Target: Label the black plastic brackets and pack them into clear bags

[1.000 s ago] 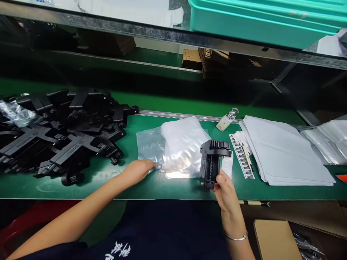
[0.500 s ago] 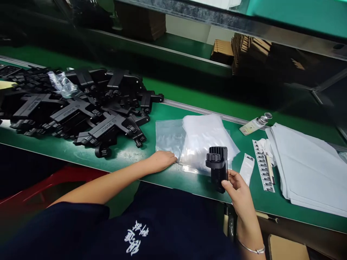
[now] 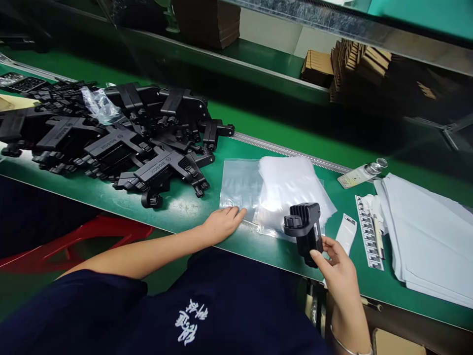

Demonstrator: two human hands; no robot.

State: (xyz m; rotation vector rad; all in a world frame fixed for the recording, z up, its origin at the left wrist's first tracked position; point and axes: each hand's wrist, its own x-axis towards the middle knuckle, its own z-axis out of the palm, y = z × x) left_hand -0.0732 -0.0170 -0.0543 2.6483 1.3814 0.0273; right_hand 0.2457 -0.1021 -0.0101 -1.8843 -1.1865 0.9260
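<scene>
My right hand (image 3: pixel 340 268) grips a black plastic bracket (image 3: pixel 309 244) by its lower end, thumb in front. The bracket stands roughly upright, with a ribbed top and a round knob on its left side. It is held in front of a pile of clear plastic bags (image 3: pixel 291 182). My left hand (image 3: pixel 224 226) rests on the bench's front part, its fingers stretched to the near edge of the leftmost clear bag (image 3: pixel 238 182). A heap of black plastic brackets marked BOSCH (image 3: pixel 155 170) lies left of the bags.
To the right lie a label strip (image 3: pixel 346 234), a printed sticker sheet (image 3: pixel 368 234), a pen (image 3: pixel 379 236) and a stack of white sheets (image 3: pixel 432 241). A small bottle (image 3: pixel 362 173) lies behind them. Cardboard pieces (image 3: pixel 318 68) sit on the back shelf. A red stool (image 3: pixel 111 241) is below.
My right hand has turned the bracket, so its knob now faces more to the left and its side shows. The left hand's fingers have shifted slightly at the bag edge. The view has shifted slightly.
</scene>
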